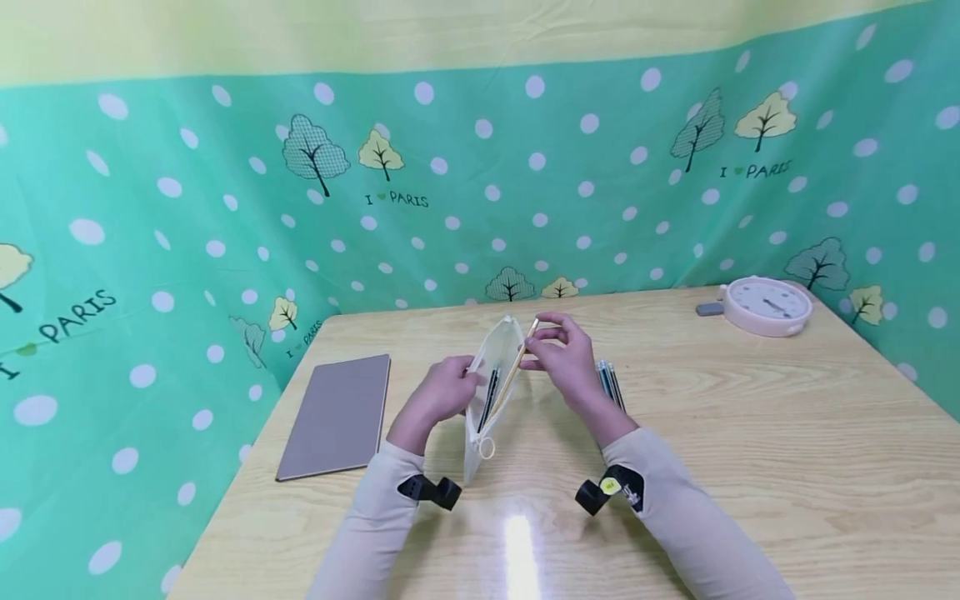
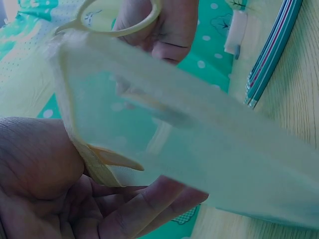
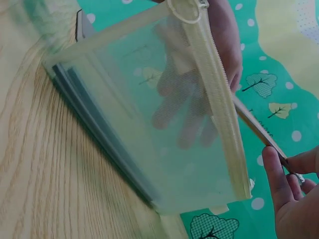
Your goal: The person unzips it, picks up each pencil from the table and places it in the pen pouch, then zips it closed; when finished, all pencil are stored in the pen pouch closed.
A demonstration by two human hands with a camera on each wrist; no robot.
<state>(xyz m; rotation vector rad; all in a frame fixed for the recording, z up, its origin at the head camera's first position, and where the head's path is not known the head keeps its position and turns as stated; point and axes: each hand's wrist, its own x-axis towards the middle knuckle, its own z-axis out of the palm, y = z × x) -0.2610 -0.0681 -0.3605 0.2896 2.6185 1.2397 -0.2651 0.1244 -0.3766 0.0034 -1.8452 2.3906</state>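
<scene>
A translucent zip pouch (image 1: 480,417) stands open-mouthed above the table, its near side gripped by my left hand (image 1: 444,388); in the right wrist view the left fingers show through the mesh of the pouch (image 3: 129,114). Dark pencils (image 1: 490,398) lie inside it. My right hand (image 1: 564,357) pinches the upper end of a light wooden pencil (image 1: 514,367), whose lower part is within the pouch mouth. The right wrist view shows thumb and fingers of the right hand (image 3: 296,191) on that pencil (image 3: 256,128). A ring pull (image 1: 487,448) hangs from the zip.
Several more pencils (image 1: 611,385) lie on the table beside the right forearm. A grey notebook (image 1: 337,417) lies at the left. At the back right are a pink round clock (image 1: 767,307) and a small grey object (image 1: 708,309). Patterned green cloth (image 1: 480,183) hangs behind the table.
</scene>
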